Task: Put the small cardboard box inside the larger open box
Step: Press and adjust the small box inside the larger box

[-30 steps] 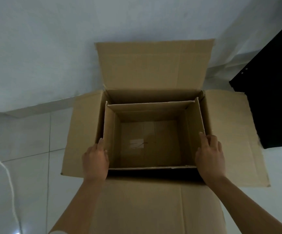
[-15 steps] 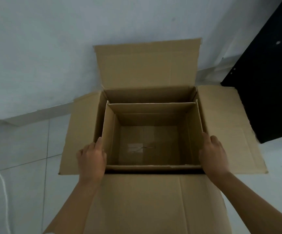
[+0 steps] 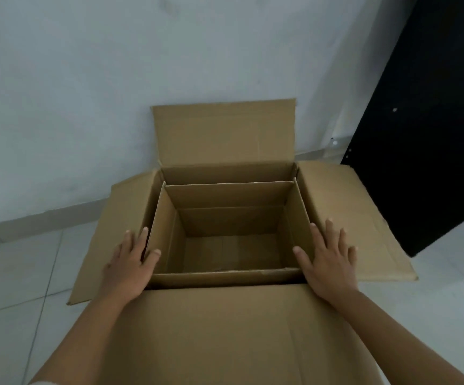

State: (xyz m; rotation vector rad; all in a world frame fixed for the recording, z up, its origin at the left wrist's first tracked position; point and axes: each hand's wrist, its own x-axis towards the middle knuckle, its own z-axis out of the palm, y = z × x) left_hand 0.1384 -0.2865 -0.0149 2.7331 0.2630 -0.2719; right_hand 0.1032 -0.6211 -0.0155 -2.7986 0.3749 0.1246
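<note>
While both hands are lying flat with fingers spread, neither grip is clamping anything. The left hand (image 3: 129,266) is resting at the left wall of the small cardboard box (image 3: 233,277), thumb over its rim; the right hand (image 3: 329,262) is lying at the right wall likewise. That small box is sitting upright inside the larger open box (image 3: 225,134), its flaps standing up. The larger box's flaps are lying splayed over the tiled floor (image 3: 16,273), beside a black panel (image 3: 433,134).
</note>
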